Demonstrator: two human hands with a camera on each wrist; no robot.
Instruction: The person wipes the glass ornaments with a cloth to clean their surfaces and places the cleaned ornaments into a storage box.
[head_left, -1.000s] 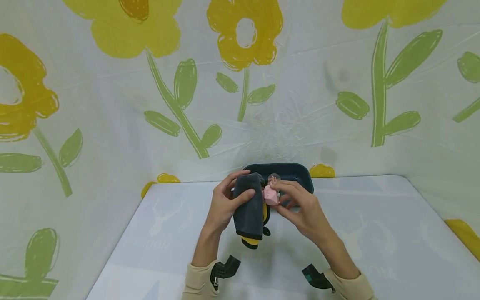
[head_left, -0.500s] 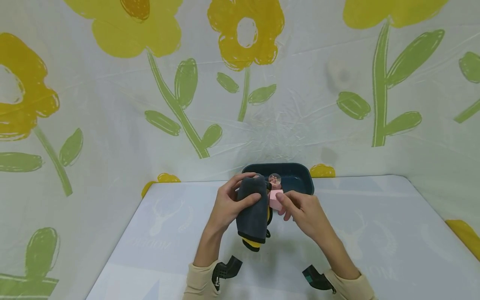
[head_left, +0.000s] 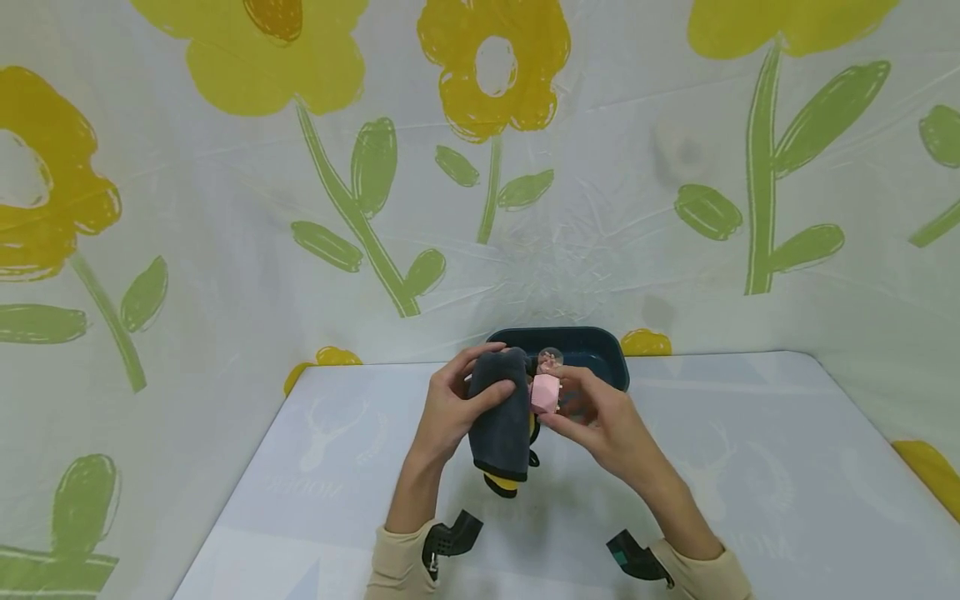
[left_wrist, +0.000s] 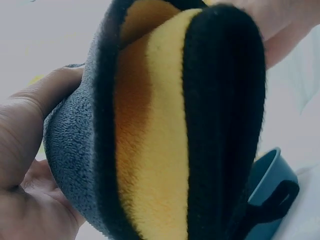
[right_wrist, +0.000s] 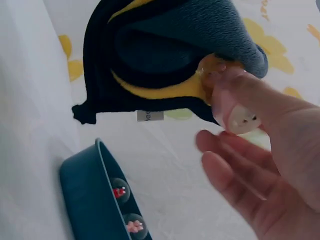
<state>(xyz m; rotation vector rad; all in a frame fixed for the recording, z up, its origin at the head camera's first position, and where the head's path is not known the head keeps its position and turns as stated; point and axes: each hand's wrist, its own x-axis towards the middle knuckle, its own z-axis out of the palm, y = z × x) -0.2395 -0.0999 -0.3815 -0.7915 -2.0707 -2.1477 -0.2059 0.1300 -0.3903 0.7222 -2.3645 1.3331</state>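
My left hand (head_left: 448,412) grips a folded cloth (head_left: 498,421), grey outside and yellow inside with black edging. In the left wrist view the folds of the cloth (left_wrist: 165,130) gape apart. Just right of it, my right hand (head_left: 611,421) pinches a small pink faceted ornament (head_left: 545,394). The right wrist view shows the clear, dome-like end of this ornament (right_wrist: 235,110) against the cloth's yellow side, under the thumb. Part of the dome is hidden by the thumb and cloth.
Behind the hands stands a dark blue-green tray (head_left: 611,371) at the table's back edge. Inside it the right wrist view shows a clear dome with a red figure (right_wrist: 120,191) and one with a pink figure (right_wrist: 134,226). A flower-printed sheet (head_left: 600,250) hangs behind.
The right fingers have shifted around the pink ornament and turned it, moving it slightly right and then back left against the cloth. The left hand keeps its grip, barely moving.
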